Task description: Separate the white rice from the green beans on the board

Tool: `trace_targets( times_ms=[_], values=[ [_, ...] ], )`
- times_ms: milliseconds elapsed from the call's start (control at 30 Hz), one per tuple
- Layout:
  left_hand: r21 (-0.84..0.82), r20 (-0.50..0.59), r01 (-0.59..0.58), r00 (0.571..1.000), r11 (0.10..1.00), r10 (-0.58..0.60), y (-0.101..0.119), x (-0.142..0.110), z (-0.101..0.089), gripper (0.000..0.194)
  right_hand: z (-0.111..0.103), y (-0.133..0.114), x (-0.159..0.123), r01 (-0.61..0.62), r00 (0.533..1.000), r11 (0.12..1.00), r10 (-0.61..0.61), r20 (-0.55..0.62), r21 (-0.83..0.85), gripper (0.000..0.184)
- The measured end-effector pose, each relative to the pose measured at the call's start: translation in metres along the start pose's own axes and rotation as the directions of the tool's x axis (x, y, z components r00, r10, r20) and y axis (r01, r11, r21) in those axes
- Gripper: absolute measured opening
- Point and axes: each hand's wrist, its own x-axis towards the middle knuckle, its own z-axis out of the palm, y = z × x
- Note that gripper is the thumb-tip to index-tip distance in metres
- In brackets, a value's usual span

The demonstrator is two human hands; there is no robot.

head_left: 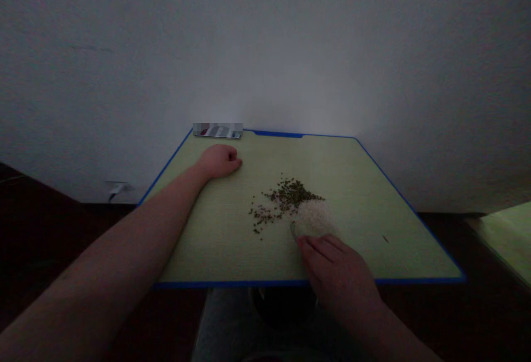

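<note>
My left hand rests on the far left of a pale yellow-green tabletop with blue edging. Its fingers are curled in, and nothing shows in them. Near the front edge, my right hand reaches to a heap of pale, rice-like grains. Its fingers are bent around a see-through piece with a curved edge; most of that piece is hidden, so its kind is unclear. Small dark green beans lie against the heap's far left side. Some are scattered leftward among pale grains.
A phone-like flat object lies at the back left corner, partly pixelated. Behind the table stands a pale wall with a plugged-in socket. A thin dark bit lies at right. Below the front edge is a dark round container.
</note>
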Motion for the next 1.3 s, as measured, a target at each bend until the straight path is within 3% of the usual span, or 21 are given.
trace_targets(
  times_ms=[133,367,733,1133,1300],
  values=[
    [0.005,-0.002,0.008,1.000,1.000,-0.008,0.001,-0.001,0.000,0.029,-0.003,0.011,-0.007,0.017,0.999,1.000,-0.017,-0.044,-0.017,0.030],
    [0.011,-0.005,0.014,1.000,1.000,-0.014,0.001,-0.001,0.000,0.030,-0.003,0.020,-0.019,0.193,0.979,0.979,-0.188,-0.077,0.069,0.030],
    [0.023,-0.007,0.002,1.000,1.000,-0.002,-0.004,0.001,0.003,0.031,0.004,0.030,-0.025,0.101,0.990,0.994,-0.098,-0.100,0.028,0.027],
    [0.019,-0.003,0.023,1.000,1.000,-0.023,0.000,-0.001,0.000,0.031,0.007,0.028,-0.020,0.160,0.981,0.981,-0.147,-0.124,0.108,0.024],
    [0.013,-0.008,0.007,1.000,1.000,-0.007,-0.002,0.000,0.001,0.031,0.007,0.028,-0.016,0.109,0.986,0.987,-0.092,-0.140,0.121,0.024]
  ],
)
